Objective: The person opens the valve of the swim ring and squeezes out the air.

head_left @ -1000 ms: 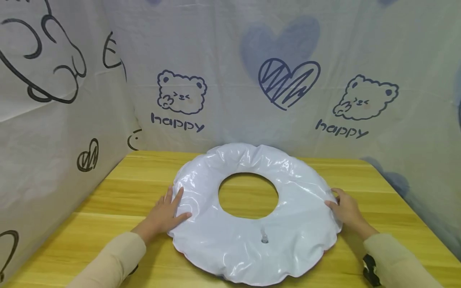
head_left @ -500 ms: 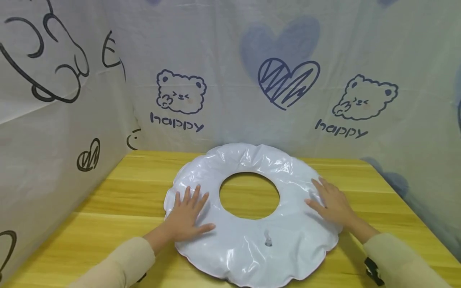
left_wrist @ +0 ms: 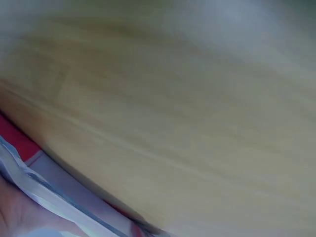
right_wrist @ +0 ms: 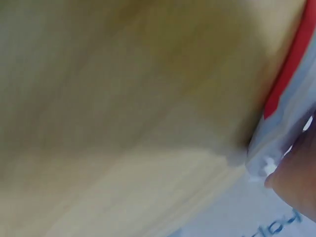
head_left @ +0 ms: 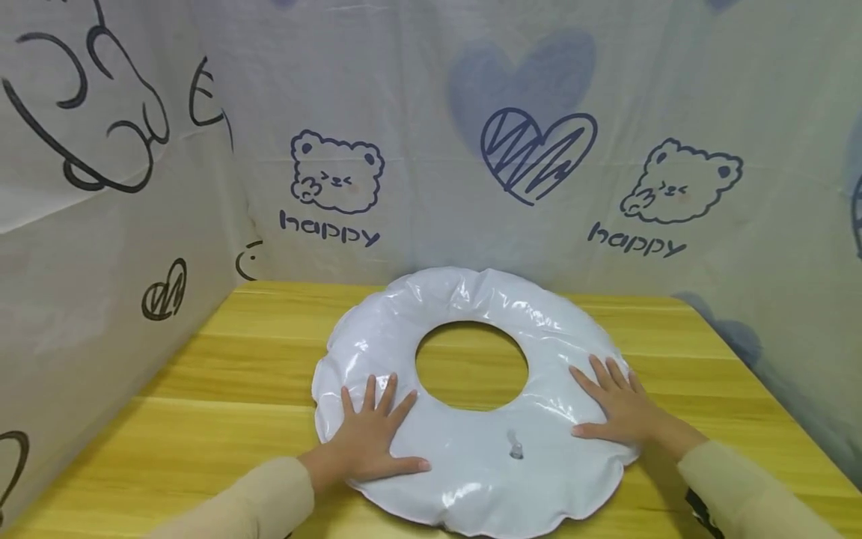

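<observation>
A white inflatable swim ring [head_left: 458,479] lies flat on the table, puffed up and wrinkled round its seam. Its clear valve [head_left: 515,449] sticks up on the near side of the hole. On the ring's near left part rests my left hand [head_left: 373,438], fingers spread and straight. My right hand [head_left: 622,408] lies on the right part, its fingers spread too. In the left wrist view the ring's edge [left_wrist: 74,185] shows red and white on its underside. Red also appears along the ring's side [right_wrist: 291,69] in the right wrist view, beside part of the hand.
The wood-grain table [head_left: 222,374] extends on both sides of the ring. A pale cloth backdrop [head_left: 431,187] with bear and heart drawings hangs behind it, and another cloth wall [head_left: 81,299] stands along the left.
Both hands have moved from the ring's outer sides onto its top, with fingers spreading. The left hand slid right and nearer. The ring turned slightly, its valve shifting right.
</observation>
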Tool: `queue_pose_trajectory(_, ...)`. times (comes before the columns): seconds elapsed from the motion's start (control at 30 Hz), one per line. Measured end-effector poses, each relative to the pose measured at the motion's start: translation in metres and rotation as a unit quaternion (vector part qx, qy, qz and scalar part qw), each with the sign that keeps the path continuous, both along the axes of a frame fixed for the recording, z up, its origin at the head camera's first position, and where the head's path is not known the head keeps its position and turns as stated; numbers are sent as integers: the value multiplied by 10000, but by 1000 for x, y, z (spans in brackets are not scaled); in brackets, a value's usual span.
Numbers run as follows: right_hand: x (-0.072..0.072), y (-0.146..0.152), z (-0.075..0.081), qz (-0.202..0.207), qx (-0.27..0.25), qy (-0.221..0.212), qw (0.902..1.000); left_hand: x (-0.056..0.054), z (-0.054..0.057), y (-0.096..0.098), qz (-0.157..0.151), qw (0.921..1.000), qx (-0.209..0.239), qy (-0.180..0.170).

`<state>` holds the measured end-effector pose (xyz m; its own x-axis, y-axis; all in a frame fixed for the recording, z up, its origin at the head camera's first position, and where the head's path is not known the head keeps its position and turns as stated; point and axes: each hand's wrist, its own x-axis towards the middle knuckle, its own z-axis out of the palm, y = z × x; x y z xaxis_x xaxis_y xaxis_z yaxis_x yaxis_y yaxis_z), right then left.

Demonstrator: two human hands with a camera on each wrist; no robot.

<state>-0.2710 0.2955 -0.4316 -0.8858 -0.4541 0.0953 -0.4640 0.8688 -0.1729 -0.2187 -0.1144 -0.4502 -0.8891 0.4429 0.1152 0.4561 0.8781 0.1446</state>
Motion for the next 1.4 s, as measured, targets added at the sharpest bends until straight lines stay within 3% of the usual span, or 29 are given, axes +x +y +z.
queue_pose_trajectory(0.17,-10,17,6,-219,153,73,9996,8,5,27,398,9984,-2,-400)
queue_pose_trajectory(0.23,-10,18,10,-210,128,53,9997,10,8,32,458,9984,7,-346)
queue_pose_trajectory(0.33,-8,12,21,-150,51,82,9998,8,14,31,369,9993,12,44)
queue_pose_trajectory(0.43,-6,2,31,-58,-79,185,9998,-6,24,20,274,9973,-173,655)
queue_pose_trajectory(0.5,-7,-5,33,9,-173,195,9997,-21,31,8,291,9940,-322,1000)
queue_pose_trajectory(0.63,-9,-15,28,150,-291,16,9995,-53,39,-19,552,9905,-289,1223)
queue_pose_trajectory(0.7,-12,-19,23,205,-306,-17,9993,-65,39,-32,737,9908,-199,1115)
queue_pose_trajectory(0.8,-17,-24,18,96,-170,-53,9998,-72,36,-46,962,9925,-175,737)
queue_pose_trajectory(0.97,-24,-21,12,-302,94,-339,9989,-70,28,-56,1192,9917,-478,97)
queue_pose_trajectory(1.13,-28,-11,8,-564,185,-667,9960,-65,22,-57,1454,9859,-792,-241)
queue_pose_trajectory(1.3,-29,-7,10,-540,343,-677,9957,-66,23,-56,1490,9847,-836,-336)
queue_pose_trajectory(1.4,-29,-8,18,-437,454,-447,9970,-66,24,-53,1320,9885,-740,-56)
